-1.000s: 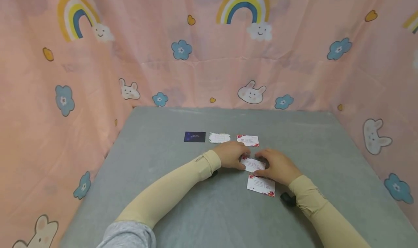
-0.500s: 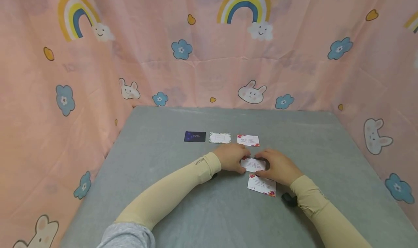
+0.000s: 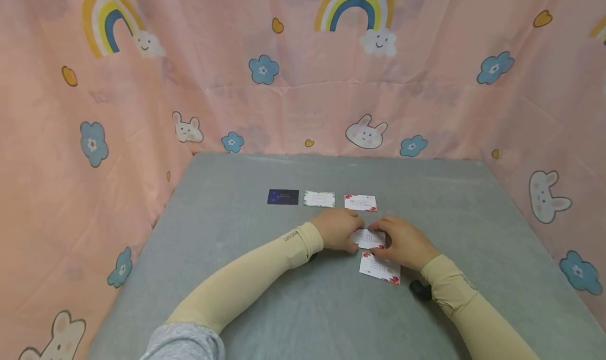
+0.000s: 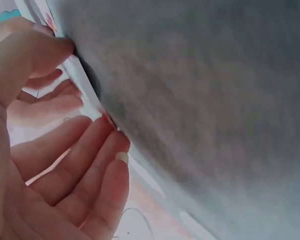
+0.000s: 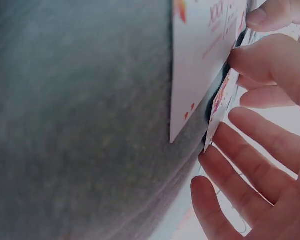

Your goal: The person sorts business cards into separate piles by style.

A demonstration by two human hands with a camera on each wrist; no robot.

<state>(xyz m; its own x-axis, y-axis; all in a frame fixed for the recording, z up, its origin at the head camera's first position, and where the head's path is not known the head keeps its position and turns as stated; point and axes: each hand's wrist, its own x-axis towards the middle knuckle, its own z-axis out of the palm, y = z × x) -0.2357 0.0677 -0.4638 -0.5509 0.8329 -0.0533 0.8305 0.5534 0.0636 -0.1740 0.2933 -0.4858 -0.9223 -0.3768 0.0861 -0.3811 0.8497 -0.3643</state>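
A white business card with red floral corners (image 3: 368, 239) lies between both hands on the grey table. My left hand (image 3: 337, 229) grips its left end, thumb at the near corner and fingers at the far one. At the right end, my right hand (image 3: 406, 242) holds it the same way. In the right wrist view the card (image 5: 221, 102) shows as a thin slanted strip against the fingertips (image 5: 221, 131). A second matching floral card (image 3: 380, 268) lies just nearer, slightly turned, close below the right thumb. The held card's left edge is partly hidden by the left fingers.
Beyond the hands, three cards lie in a row: a dark blue one (image 3: 283, 197), a white one with a green leafy border (image 3: 319, 199) and a white floral one (image 3: 361, 202). The grey table (image 3: 236, 181) ends at a pink patterned curtain (image 3: 293, 107).
My left hand has shifted very slightly right and now covers more of the held card's left end. The right hand keeps its hold, and the other cards lie as before.
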